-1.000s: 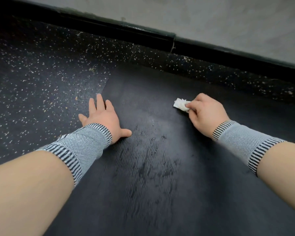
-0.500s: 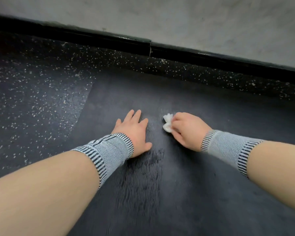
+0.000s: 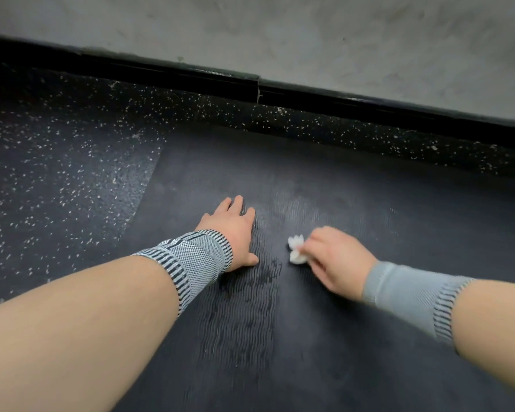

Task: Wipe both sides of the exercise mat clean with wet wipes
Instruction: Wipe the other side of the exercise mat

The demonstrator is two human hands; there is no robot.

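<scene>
You knelt over the exercise mat (image 3: 324,337), which lay flat on the speckled floor (image 3: 57,188) near the wall. Your right hand (image 3: 336,260), blurred, had its fingers curled round a crumpled white wet wipe (image 3: 296,249) pressed against the mat's ribbed face. Your left hand (image 3: 235,233) lay flat just beside it, fingers straight and together, palm down on the mat.

A darker, damp-looking streak (image 3: 250,292) below the hands suggested that strip was done; the drier-looking stretches to the right and toward the wall appeared still to need wiping, and the underside could not be judged from here.

The mat's left edge (image 3: 149,188) ran close beside your left hand, with open floor beyond. The black baseboard (image 3: 369,105) closed off the far side, leaving only a narrow band of floor there.
</scene>
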